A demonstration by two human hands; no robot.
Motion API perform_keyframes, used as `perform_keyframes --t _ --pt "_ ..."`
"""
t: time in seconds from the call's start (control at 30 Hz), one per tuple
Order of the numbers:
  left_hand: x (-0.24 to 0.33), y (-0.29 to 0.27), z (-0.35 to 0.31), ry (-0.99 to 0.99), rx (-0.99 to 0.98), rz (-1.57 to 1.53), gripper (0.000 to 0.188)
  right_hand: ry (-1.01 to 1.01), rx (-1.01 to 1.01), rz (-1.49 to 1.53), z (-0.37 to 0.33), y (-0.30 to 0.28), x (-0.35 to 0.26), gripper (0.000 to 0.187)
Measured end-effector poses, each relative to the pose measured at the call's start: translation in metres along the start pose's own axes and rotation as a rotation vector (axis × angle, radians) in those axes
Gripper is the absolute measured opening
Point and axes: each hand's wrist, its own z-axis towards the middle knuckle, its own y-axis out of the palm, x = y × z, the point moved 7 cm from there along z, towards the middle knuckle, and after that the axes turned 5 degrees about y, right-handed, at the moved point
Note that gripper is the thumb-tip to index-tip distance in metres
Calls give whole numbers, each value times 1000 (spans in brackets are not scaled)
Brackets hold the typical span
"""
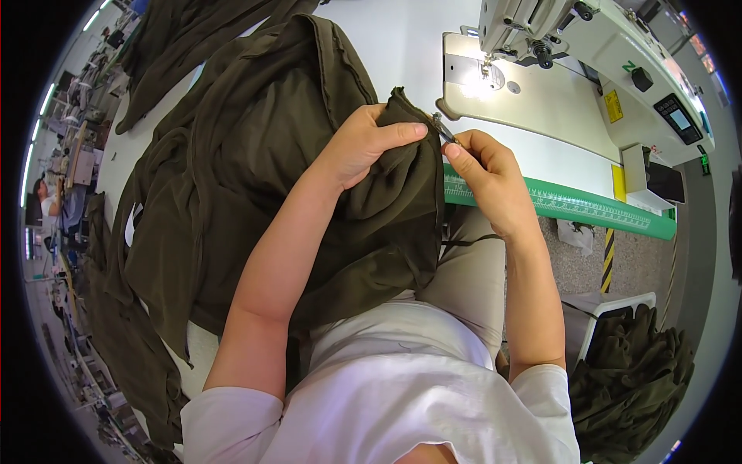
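A large dark olive garment [255, 155] lies bunched over the white table and my lap. My left hand [363, 147] pinches a raised fold of this fabric near its edge, thumb on top. My right hand [483, 174] holds small metal thread snips [443, 129], their tips touching the fabric edge right beside my left thumb. Both hands sit close together just in front of the sewing machine bed.
A white industrial sewing machine [587, 54] stands at the upper right on the white table [402, 39], with a green ruler strip [587, 209] along the edge. A bin with more olive fabric [634, 371] sits at the lower right. Another person [46, 201] works far left.
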Motion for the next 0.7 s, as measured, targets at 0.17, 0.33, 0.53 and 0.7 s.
perform_keyframes --t 0.17,0.33,0.53,0.7 --pt "-1 1 1 4 -10 2 30 14 3 35 1 4 0 23" --pt "0 1 1 6 -23 15 30 10 15 54 3 8 2 24" --pt "1 2 -1 18 -2 20 29 29 7 168 4 10 9 26" --pt "1 2 0 30 9 31 29 24 29 189 4 10 11 27"
